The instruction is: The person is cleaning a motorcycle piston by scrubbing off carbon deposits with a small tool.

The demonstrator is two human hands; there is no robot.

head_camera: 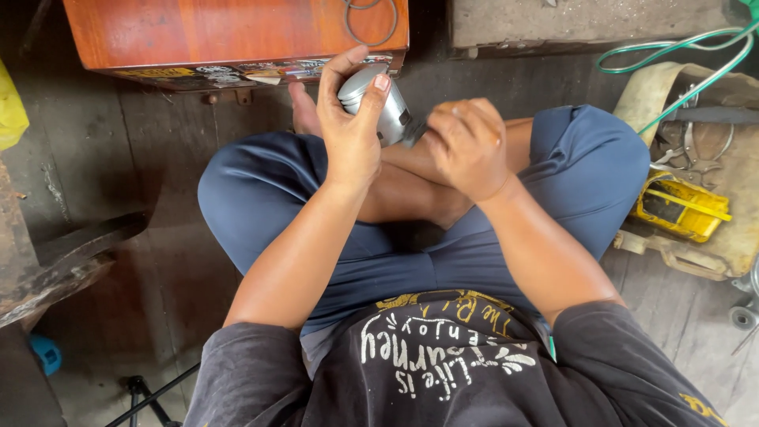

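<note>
A person sits cross-legged on a dark floor, seen from above. The left hand (352, 130) wraps around a silver metal cylinder (379, 103), thumb and fingers closed on its rounded top. The right hand (468, 146) is curled shut against the cylinder's lower end; what it pinches is hidden. Both hover over the knees. An orange wooden box (229, 32) stands just beyond; a yellow tool (681, 207) lies well apart to the right.
</note>
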